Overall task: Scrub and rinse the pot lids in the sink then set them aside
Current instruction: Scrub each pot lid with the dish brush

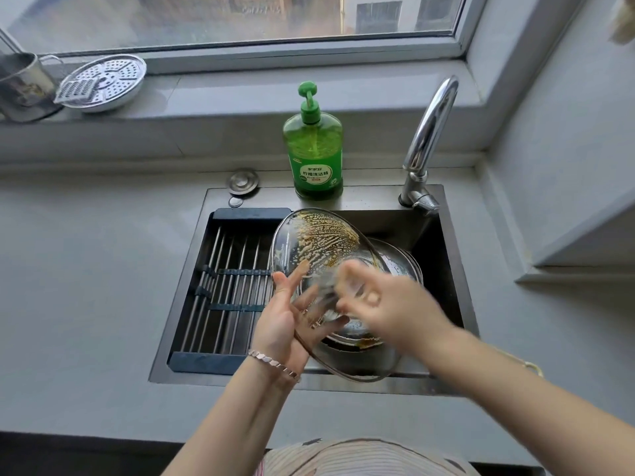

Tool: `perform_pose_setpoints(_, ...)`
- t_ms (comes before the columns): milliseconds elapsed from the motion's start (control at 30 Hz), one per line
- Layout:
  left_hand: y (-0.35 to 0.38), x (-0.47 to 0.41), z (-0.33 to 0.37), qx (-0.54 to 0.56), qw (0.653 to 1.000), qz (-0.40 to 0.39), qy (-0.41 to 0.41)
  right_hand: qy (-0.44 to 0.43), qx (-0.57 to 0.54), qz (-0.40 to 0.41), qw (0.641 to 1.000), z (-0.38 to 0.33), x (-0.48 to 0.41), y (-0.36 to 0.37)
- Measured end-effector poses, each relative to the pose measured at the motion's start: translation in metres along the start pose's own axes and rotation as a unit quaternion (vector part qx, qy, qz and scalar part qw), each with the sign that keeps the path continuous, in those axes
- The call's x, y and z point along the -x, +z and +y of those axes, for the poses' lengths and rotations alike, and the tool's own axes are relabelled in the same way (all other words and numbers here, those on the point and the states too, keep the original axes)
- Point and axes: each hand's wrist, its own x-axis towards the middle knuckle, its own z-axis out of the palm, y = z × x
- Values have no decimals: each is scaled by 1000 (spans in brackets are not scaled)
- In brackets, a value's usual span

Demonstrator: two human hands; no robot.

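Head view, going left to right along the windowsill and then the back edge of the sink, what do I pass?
Metal mug → perforated steamer plate → round metal cap → green dish soap bottle → faucet.

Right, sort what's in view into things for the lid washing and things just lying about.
For the job: glass lid, streaked, held tilted over the sink by the left hand; right hand, blurred, at its face; second lid in the sink; dish soap bottle; faucet; drying rack.

Lying about: steamer plate and metal mug on the windowsill; round plug on the sink deck.
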Motion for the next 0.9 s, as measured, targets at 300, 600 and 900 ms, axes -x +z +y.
perform_pose_setpoints(300,-2,5,1,9,1000,0,-13,30,-73,6,997,-5,-14,-3)
perform_pose_setpoints(600,-5,3,7,66,998,1,-13,46,-135,3,990,8,-12,-2)
perform_pose_setpoints(900,-8,2,12,99,994,1,-38,29,-79,27,996,13,-10,-3)
